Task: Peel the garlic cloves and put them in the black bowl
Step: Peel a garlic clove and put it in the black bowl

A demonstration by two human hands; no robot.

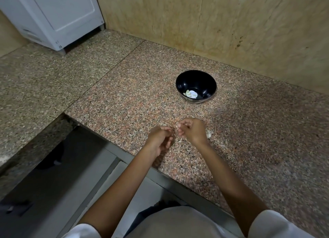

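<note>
- Left hand (pixel 160 138) and right hand (pixel 191 130) both pinch a garlic clove (pixel 175 130), mostly hidden, above the granite counter (pixel 124 104); black bowl (pixel 195 77) stands well beyond, peeled cloves (pixel 188 93) inside
- Risk: the slick clove may squirt from the pinch, rolling off the near edge

I log open counter (pixel 142 88) between right hand (pixel 191 130) and black bowl (pixel 196 86); wall (pixel 231 32) near behind the bowl. White appliance (pixel 58 18) blocks far left; loose cloves (pixel 208 134) just beside that hand.
</note>
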